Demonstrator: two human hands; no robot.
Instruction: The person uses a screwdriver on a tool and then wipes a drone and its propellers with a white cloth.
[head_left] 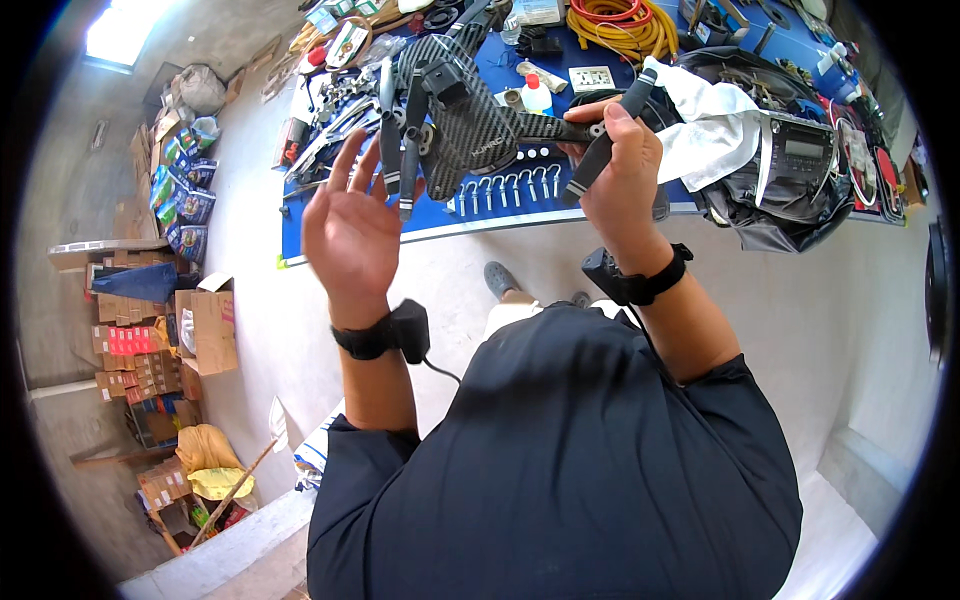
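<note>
A carbon-fibre quadcopter drone (470, 140) with black folding propellers is held up over the front of the blue table. My right hand (622, 165) grips the outer end of one drone arm, where a propeller (590, 165) crosses under the fingers. On the other side, my left hand (352, 235) has its palm turned up and its fingers stretched out beside the left propellers (390, 130). Its fingertips are close to the blades, partly behind them; whether they touch cannot be made out. A white cloth (715, 125) lies just right of my right hand.
The blue table (440, 217) carries a row of metal hooks (510, 188), a red-capped bottle (536, 95), hand tools (335, 130), a coiled yellow hose (625, 35), a white socket plate (591, 79) and a black bag (790, 205) with a car radio (797, 150). Cardboard boxes (210, 330) stand at left.
</note>
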